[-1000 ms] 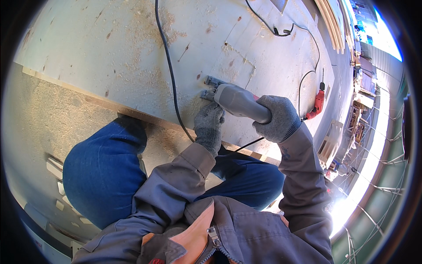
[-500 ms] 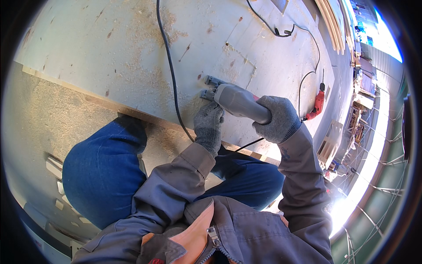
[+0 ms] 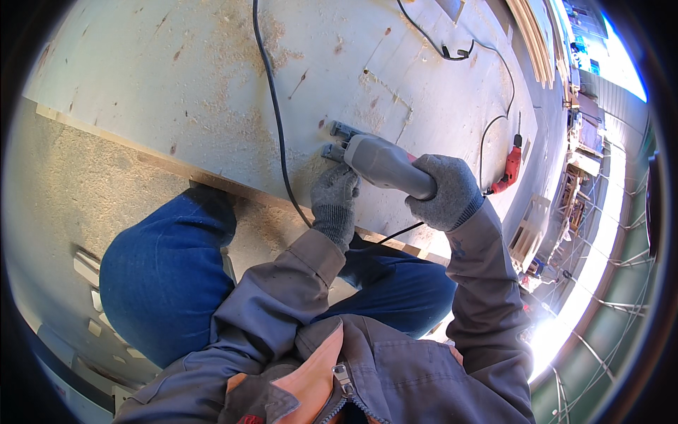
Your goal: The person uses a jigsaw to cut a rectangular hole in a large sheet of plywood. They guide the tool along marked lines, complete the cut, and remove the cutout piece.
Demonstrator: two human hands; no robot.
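Observation:
A grey jigsaw (image 3: 381, 164) lies over the pale plywood sheet (image 3: 219, 134), its metal foot toward the upper left. My gloved right hand (image 3: 446, 189) is wrapped round its rear handle. Close beside the foot is my gloved left hand (image 3: 335, 196), its fingers curled in against the tool's underside. What those fingers grip is hidden. The blade cannot be seen. A black power cord (image 3: 272, 99) runs across the sheet and passes left of my left hand.
A red drill (image 3: 510, 166) with a bit lies at the sheet's right, its thin cord leading to a plug connection (image 3: 455, 53). Sawdust is scattered over the wood. Stacked boards (image 3: 533, 39) stand at the far right. My knees are by the sheet's near edge (image 3: 183, 169).

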